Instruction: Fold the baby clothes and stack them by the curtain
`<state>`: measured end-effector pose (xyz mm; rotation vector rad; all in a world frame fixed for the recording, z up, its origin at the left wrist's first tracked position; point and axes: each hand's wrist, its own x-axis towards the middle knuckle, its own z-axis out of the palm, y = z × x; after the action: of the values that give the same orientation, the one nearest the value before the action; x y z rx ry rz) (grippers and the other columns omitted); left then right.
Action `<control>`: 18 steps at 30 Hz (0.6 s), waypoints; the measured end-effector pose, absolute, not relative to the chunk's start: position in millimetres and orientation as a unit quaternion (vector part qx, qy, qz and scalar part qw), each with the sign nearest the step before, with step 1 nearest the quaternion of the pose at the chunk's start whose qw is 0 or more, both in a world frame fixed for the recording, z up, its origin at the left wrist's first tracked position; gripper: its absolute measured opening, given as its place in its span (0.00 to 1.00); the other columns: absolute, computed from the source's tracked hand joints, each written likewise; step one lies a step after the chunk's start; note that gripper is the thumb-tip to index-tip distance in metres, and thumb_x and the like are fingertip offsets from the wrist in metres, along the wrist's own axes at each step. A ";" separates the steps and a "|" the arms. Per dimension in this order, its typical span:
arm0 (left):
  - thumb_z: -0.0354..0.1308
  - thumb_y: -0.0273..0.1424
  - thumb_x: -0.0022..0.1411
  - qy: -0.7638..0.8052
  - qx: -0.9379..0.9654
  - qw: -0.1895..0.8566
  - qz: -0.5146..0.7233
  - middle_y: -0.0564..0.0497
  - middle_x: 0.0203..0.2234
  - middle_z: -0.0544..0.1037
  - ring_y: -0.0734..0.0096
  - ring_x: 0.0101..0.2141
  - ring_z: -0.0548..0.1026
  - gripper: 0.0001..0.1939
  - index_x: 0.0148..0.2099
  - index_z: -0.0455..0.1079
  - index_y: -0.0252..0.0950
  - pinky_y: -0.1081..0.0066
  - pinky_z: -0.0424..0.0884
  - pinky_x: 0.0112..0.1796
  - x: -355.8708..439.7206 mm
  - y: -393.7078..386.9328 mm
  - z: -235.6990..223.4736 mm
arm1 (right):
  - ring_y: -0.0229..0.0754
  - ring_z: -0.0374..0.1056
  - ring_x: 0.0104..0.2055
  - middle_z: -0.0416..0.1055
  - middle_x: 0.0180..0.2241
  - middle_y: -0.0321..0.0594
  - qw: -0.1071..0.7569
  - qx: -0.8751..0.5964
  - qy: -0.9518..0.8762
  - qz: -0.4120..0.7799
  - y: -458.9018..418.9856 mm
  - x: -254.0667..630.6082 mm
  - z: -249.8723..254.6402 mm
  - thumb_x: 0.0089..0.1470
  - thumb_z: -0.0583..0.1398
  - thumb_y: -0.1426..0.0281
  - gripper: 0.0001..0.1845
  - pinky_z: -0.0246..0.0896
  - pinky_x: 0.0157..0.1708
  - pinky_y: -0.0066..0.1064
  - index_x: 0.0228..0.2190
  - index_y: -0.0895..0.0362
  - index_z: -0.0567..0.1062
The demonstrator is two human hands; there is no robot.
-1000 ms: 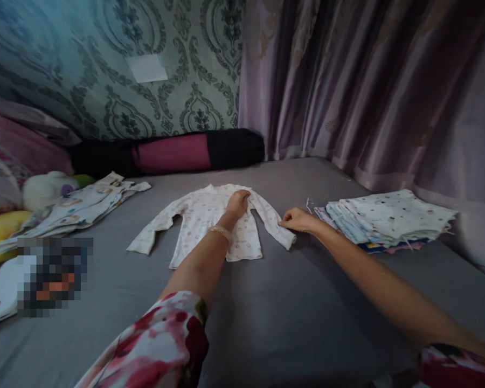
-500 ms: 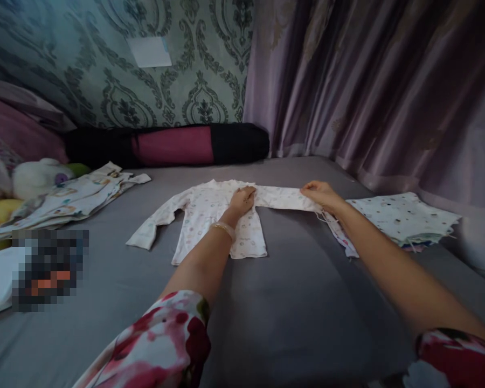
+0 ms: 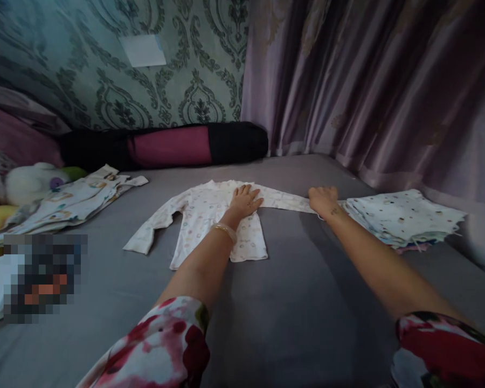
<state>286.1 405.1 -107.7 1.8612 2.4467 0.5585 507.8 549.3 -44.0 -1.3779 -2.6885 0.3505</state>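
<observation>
A small white long-sleeved shirt (image 3: 202, 210) with a faint print lies spread on the grey bedsheet. My left hand (image 3: 244, 202) presses flat on its chest near the right shoulder, fingers spread. The fingers of my right hand (image 3: 324, 200) are curled around the cuff end of the right sleeve, which stretches straight and narrow between both hands. The cuff itself is hidden in that fist. On the other side, the left sleeve (image 3: 149, 229) lies loose, angled down toward me.
Just right of my right hand sits a stack of folded cloths (image 3: 404, 218). More printed clothes (image 3: 76, 199) lie at the left, beside a white plush toy (image 3: 32, 183). A black and maroon bolster (image 3: 170, 145) runs along the wall; a purple curtain (image 3: 347, 81) hangs at the right.
My right hand has gone from a fingertip hold to a fist on the sleeve, which is now narrower and slopes down. My left fingers have spread on the shirt.
</observation>
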 end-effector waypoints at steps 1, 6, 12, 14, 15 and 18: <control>0.47 0.46 0.67 0.783 0.596 0.011 0.177 0.41 0.65 0.58 0.47 0.64 0.53 0.27 0.63 0.62 0.41 0.47 0.47 0.61 285.8 405.7 -107.9 | 0.60 0.56 0.58 0.69 0.47 0.66 0.051 -0.460 -0.882 0.087 542.2 498.5 -44.5 0.58 0.53 0.78 0.12 0.50 0.54 0.47 0.38 0.67 0.77; 0.47 0.45 0.66 0.787 0.596 0.013 0.157 0.41 0.65 0.57 0.47 0.65 0.52 0.28 0.64 0.61 0.41 0.46 0.47 0.61 285.3 407.0 -109.0 | 0.51 0.54 0.62 0.62 0.59 0.54 0.042 -0.333 -0.938 0.086 496.3 431.5 -57.5 0.65 0.45 0.69 0.23 0.43 0.61 0.45 0.55 0.61 0.67; 0.49 0.35 0.65 0.794 0.598 0.009 0.113 0.39 0.67 0.53 0.48 0.66 0.49 0.31 0.68 0.52 0.35 0.49 0.45 0.63 283.4 406.6 -112.9 | 0.49 0.35 0.70 0.40 0.69 0.42 0.055 -0.327 -0.920 0.208 457.6 386.9 -79.3 0.65 0.31 0.54 0.35 0.30 0.65 0.51 0.67 0.55 0.48; 0.47 0.34 0.65 0.796 0.593 0.013 0.119 0.40 0.67 0.53 0.49 0.66 0.49 0.30 0.68 0.53 0.36 0.48 0.45 0.63 283.8 407.1 -113.3 | 0.51 0.35 0.70 0.40 0.69 0.42 0.053 -0.344 -0.915 0.203 456.9 390.8 -82.8 0.64 0.30 0.51 0.37 0.27 0.65 0.54 0.67 0.55 0.47; 0.47 0.35 0.66 0.798 0.589 0.016 0.125 0.40 0.67 0.53 0.48 0.66 0.49 0.30 0.68 0.53 0.37 0.48 0.45 0.62 284.2 407.4 -113.2 | 0.52 0.34 0.70 0.40 0.69 0.42 0.048 -0.352 -0.914 0.196 458.5 395.3 -83.8 0.64 0.29 0.50 0.38 0.26 0.65 0.55 0.67 0.55 0.46; 0.46 0.38 0.66 0.802 0.579 0.017 0.149 0.41 0.67 0.54 0.48 0.66 0.50 0.28 0.67 0.56 0.40 0.46 0.45 0.62 285.4 408.6 -113.0 | 0.53 0.32 0.70 0.39 0.69 0.42 0.020 -0.373 -0.913 0.165 467.6 414.0 -84.9 0.63 0.30 0.49 0.40 0.24 0.64 0.59 0.67 0.55 0.46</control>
<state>285.4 408.6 -113.0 1.7990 2.4922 0.4639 414.0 467.6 -84.9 -1.1580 -2.8310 0.5130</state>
